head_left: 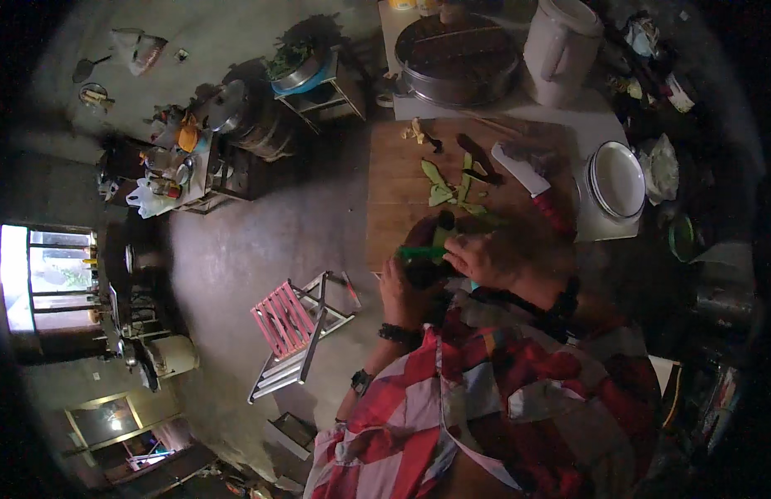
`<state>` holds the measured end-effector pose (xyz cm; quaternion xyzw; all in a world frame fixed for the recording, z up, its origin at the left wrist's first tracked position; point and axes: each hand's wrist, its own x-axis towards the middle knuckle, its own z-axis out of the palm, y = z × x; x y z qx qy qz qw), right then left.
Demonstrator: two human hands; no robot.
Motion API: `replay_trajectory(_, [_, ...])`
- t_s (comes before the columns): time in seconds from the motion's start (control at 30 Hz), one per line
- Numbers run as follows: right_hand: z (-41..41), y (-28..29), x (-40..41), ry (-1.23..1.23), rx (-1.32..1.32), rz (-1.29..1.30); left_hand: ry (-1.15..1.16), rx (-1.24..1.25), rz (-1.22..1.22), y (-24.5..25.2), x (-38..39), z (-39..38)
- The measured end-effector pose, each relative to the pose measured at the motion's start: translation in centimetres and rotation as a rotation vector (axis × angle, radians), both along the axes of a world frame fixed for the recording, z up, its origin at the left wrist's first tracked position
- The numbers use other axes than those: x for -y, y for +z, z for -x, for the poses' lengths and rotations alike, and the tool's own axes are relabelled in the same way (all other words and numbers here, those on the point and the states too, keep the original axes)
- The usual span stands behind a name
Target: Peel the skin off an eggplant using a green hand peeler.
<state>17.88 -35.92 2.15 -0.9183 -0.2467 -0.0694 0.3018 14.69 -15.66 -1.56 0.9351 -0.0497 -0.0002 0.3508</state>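
Close in front of my body, my left hand (403,290) is wrapped around a dark green object (424,265) with a brighter green edge along its top. The fingers of my right hand (479,254) are curled against that edge from the other side. Shadow and blur hide what exactly the object is. Beyond the hands, pale green peelings (440,187) and dark strips of peel (479,159) are scattered on a wooden cutting board (391,206). A cleaver (522,171) lies at the board's right, its red handle (552,212) pointing towards me.
A lidded metal pan (457,62) and a pale pitcher (560,53) stand behind the board. Stacked white enamel plates (617,179) sit to its right. On the floor at left stands a folding stool (298,330) with pink slats. Farther off is a cluttered side table (198,181).
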Motion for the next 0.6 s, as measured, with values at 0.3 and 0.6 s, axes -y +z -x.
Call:
replay_trajectory(0.3, [-2.8,-2.9,4.8,-0.323,-0.037,0.02,-0.055,0.071,-0.068,-0.5,0.0,0.4])
replay_trajectory(0.6, [-1.0,-8.2,2.7,-0.387,-0.098,-0.334,-0.092,-0.296,0.374,-2.1,-2.6,-1.1])
